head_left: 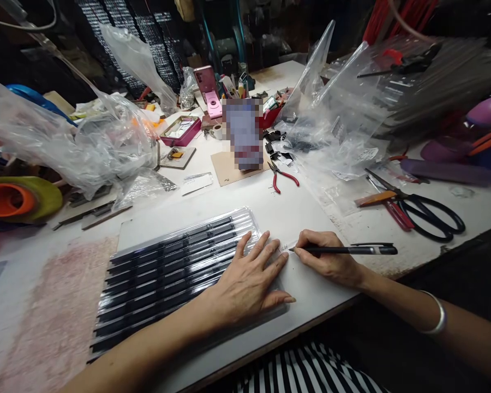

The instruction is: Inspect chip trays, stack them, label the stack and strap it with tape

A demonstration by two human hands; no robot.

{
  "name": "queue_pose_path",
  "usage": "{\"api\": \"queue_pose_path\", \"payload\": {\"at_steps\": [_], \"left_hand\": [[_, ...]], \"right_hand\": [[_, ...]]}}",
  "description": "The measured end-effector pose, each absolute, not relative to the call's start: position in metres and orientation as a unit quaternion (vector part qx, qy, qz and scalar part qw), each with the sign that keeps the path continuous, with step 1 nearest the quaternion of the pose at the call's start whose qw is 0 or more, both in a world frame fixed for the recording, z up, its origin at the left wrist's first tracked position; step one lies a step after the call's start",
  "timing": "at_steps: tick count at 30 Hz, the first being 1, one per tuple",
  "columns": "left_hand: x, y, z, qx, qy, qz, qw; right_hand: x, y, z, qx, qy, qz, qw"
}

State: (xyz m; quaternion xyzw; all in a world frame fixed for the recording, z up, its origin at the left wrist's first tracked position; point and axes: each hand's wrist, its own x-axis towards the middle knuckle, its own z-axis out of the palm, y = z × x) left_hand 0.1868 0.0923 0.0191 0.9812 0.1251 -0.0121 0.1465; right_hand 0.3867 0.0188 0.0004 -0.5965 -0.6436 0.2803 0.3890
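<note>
A clear plastic packet (pixel 175 267) holding several black strips lies flat on the white table (pixel 294 213) in front of me. My left hand (pixel 249 281) rests palm down on the packet's right end, fingers spread. My right hand (pixel 327 256) grips a black pen (pixel 347 250), lying nearly level with its tip pointing left. The tip touches a small label at the packet's top right corner, just past my left fingertips.
Red-handled pliers (pixel 284 176) lie beyond the packet. Black scissors (pixel 425 215) and red-handled tools lie at right. Crumpled plastic bags (pixel 77 136) pile up at left, bagged strips (pixel 393 93) at right. Orange and green tape rolls (pixel 16 199) sit far left.
</note>
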Motion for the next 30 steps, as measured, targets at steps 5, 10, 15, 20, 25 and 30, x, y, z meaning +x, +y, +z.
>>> {"api": "queue_pose_path", "payload": {"at_steps": [5,10,15,20,25,30], "left_hand": [[0.187,0.093,0.018,0.981,0.117,-0.017,0.155],[0.187,0.094,0.017,0.980,0.115,-0.022,0.163],[0.186,0.093,0.016,0.980,0.111,-0.015,0.166],[0.185,0.092,0.016,0.979,0.114,-0.004,0.168],[0.185,0.093,0.018,0.980,0.109,0.001,0.166],[0.184,0.092,0.019,0.981,0.109,0.002,0.161]], "right_hand": [[0.391,0.021,0.002,-0.612,-0.621,0.294,0.392],[0.398,0.029,0.006,-0.611,-0.604,0.344,0.380],[0.396,0.027,0.000,-0.589,-0.646,0.290,0.390],[0.396,0.021,-0.003,-0.590,-0.657,0.266,0.387],[0.398,0.022,-0.003,-0.592,-0.663,0.272,0.368],[0.397,0.022,-0.004,-0.589,-0.667,0.276,0.363]]}}
